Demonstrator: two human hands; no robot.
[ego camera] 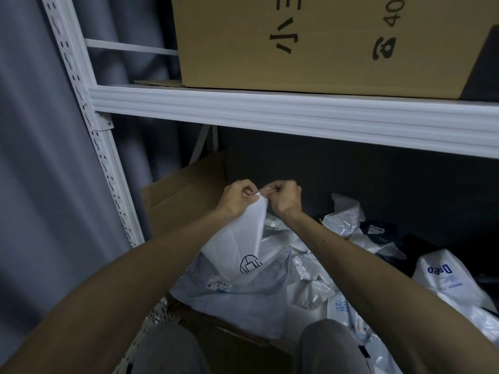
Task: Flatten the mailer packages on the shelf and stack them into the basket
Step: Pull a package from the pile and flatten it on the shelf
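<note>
Your knees in grey trousers sit lowest in view, just under the white mailer that you hold up. Your two bare forearms reach up past both sides of that mailer.

Your left hand pinches the mailer's top edge, and its grip is closed on the plastic. Your right hand pinches the same top edge just beside it, and its grip is closed on the mailer too. The two hands almost touch. The mailer hangs down from your fingers, tilted, with a small black drawing near its bottom corner.

Under the mailer lies a big pale flat mailer with a small label on it. To the right of the mailer you hold, a heap of crumpled mailers lies spread out, with white, silver and dark ones mixed. Farther right of the mailer lies a white bag with blue letters.

To the left of the mailer stands an open brown box flap. Above the mailer runs a white shelf beam, and a big brown box with black print rests on top of it. Far left of the mailer hangs a grey curtain behind a white post with holes.
</note>
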